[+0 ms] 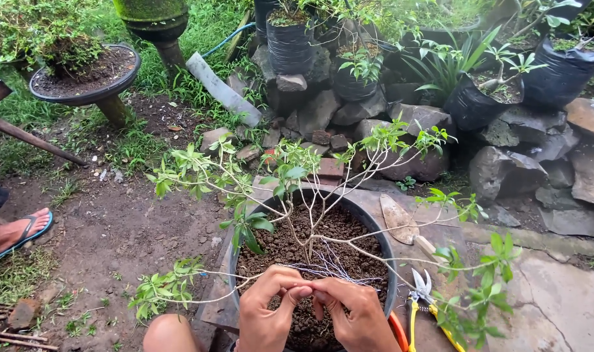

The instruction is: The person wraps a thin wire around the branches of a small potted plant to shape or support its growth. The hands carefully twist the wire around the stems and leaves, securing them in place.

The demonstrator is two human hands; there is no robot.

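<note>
A garden scene seen from above, looking down at a person's two hands over a potted plant. Across the upper right of the frame runs a bank of grey rocks point(505, 169) with black plastic grow bags point(290, 39) of green plants standing on and behind it. In the upper left, a shallow round dish of soil point(85, 75) sits on a pedestal, with grass around it. At the left edge, a foot in a blue sandal point(17, 234) rests on bare dirt; it belongs to someone else nearby. In the lower centre stands a large round black pot point(375, 228) filled with dark soil, set on a flat stone slab. From its middle grows a small tree point(303, 189) with thin pale branches that spread wide, reaching toward both sides of the frame and ending in clusters of light green leaves. A bundle of thin wire point(329, 267) lies at the base of the trunk, just above the hands. A rusty trowel point(401, 218) lies on the slab just right of the pot. Yellow-handled cutters point(421, 293) lie at the lower right, beside the pot's rim. At the bottom centre, the left hand point(268, 309) and right hand point(355, 316) meet over the soil, fingers curled in, fingertips touching each other. Both pinch something very thin between thumb and fingers, seemingly a strand of the wire, though it is too fine to tell for sure.
</note>
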